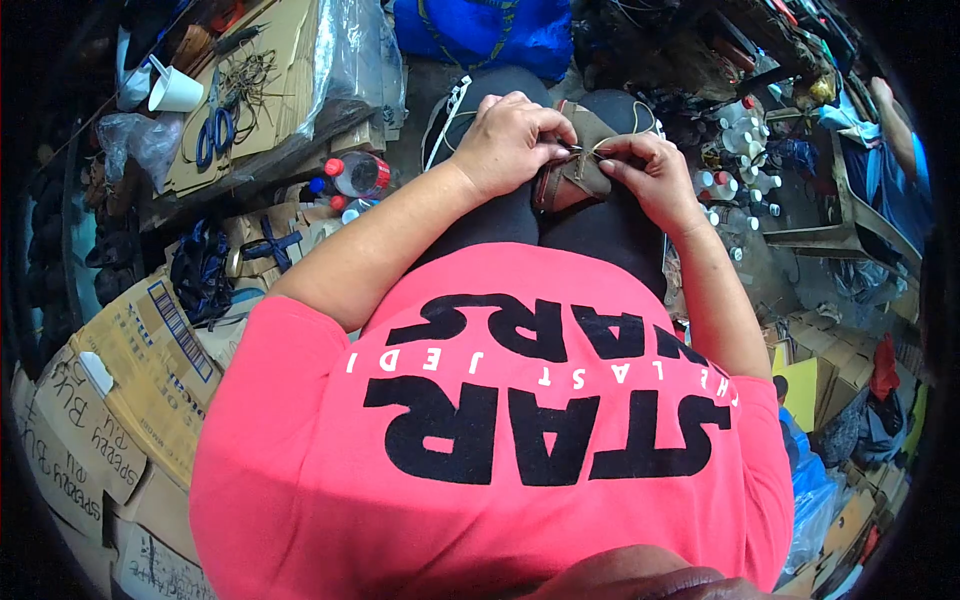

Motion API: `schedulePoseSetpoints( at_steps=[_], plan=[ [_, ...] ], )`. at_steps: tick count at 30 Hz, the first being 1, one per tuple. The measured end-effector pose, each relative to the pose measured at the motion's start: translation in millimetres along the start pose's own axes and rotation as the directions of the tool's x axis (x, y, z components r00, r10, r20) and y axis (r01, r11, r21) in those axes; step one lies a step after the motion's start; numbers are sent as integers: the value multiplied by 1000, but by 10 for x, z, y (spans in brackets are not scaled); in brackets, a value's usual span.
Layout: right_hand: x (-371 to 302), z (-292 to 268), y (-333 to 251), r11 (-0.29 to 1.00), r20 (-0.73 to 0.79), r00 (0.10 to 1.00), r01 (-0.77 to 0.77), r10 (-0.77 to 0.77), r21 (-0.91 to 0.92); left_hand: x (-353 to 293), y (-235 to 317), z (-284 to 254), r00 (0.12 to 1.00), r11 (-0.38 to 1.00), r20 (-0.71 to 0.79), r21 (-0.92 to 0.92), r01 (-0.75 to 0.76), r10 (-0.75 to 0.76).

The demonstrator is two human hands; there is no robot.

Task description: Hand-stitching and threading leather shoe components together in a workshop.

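Note:
A small brown leather-like piece (582, 186) with reddish edges rests on my dark-clad thighs, and a pale thin cord (586, 158) crosses its top. From the left, my left hand (512, 143) pinches the cord at the piece's upper edge; a tiny dark, thin thing shows at the fingertips, too small to name. My right hand (652, 174) is closed opposite it, thumb and forefinger pinching the cord close to the piece. Loose loops of the cord curve out beyond both hands. A narrow white strip (447, 122) lies beside my left thigh.
At upper left, a cardboard-covered table holds blue-handled scissors (214, 133) and a white cup (176, 89). Bottles with red caps (358, 175) stand below it; more bottles (738, 150) are at right. A blue bag (487, 38) sits ahead. Another person's arm (893, 125) shows far right.

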State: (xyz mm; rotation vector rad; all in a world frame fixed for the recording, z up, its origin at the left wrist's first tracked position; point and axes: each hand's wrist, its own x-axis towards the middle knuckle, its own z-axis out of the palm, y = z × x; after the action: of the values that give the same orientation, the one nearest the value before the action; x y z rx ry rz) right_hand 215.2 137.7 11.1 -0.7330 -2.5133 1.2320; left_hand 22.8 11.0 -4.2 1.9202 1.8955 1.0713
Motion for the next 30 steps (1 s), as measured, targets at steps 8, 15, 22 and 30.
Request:
schedulePoseSetpoints(
  at_steps=[8,15,22,30],
  plan=[
    [158,66,-50,924,61,972,-235,227,301,66,69,24,989,991,57,13,136,-137],
    [255,-116,12,911,182,944,-317,275,265,71,-36,-95,998,999,-55,35,-34,36],
    [98,-178,-216,999,135,991,-6,13,-51,15,238,-250,957,979,280,201,24,-81],
    [37,-232,-403,767,307,935,328,-179,-552,67,245,-439,853,919,522,337,-204,-3]
  ],
)
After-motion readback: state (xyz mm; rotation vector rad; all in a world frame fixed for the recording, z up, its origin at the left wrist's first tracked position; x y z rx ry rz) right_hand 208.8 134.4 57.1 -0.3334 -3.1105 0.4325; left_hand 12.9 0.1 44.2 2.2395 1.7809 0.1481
